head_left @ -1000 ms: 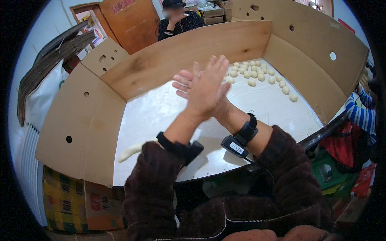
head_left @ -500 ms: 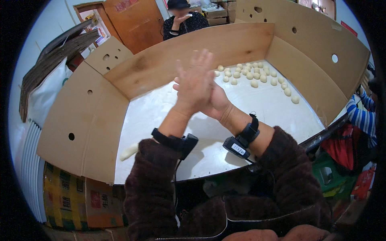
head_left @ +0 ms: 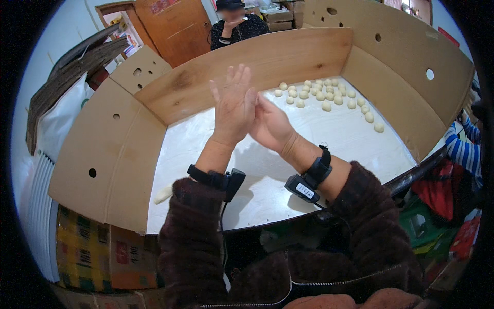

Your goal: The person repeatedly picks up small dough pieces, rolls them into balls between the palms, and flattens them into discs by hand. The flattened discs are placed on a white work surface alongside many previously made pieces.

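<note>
Above the white table, left hand and right hand press flat palms together, likely rolling a hidden dough piece, next to join the dough balls beyond.

Hands pressed palm to palm above floured table

I see my left hand raised with fingers straight and slightly spread, pointing toward 12 o'clock. My right hand presses palm-to-palm against it, lying at 3 o'clock of it, fingers hidden behind. Both forearms rise from 6 o'clock in dark fuzzy sleeves, a black band strapped on each wrist.
</note>
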